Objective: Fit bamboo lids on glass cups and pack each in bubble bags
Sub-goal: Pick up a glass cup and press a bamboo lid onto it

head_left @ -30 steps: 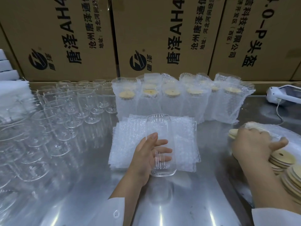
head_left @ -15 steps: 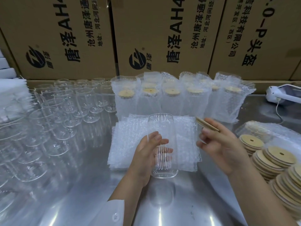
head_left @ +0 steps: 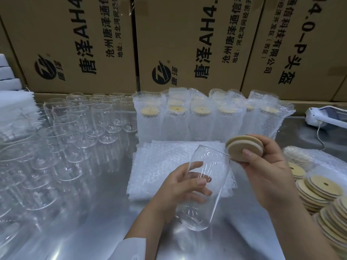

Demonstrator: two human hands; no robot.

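My left hand [head_left: 180, 186] grips a clear glass cup [head_left: 202, 186] around its middle and holds it off the steel table, tilted with its mouth toward the upper right. My right hand [head_left: 266, 166] pinches a round bamboo lid [head_left: 244, 148] with a white seal ring, held at the cup's rim and touching its right edge. A flat stack of bubble bags [head_left: 161, 162] lies on the table behind the cup. Several cups with lids, packed in bubble bags [head_left: 206, 117], stand in rows at the back.
Many bare glass cups [head_left: 75, 132] crowd the table's left side. Stacks of bamboo lids [head_left: 323, 194] lie at the right on bubble wrap. A white handheld device [head_left: 326, 115] with a cable rests at far right. Cardboard boxes [head_left: 187, 44] wall the back.
My right hand left the lid stacks with one lid and brought it to the cup's rim. My left hand lifted the cup off the table and tilted it to the right.
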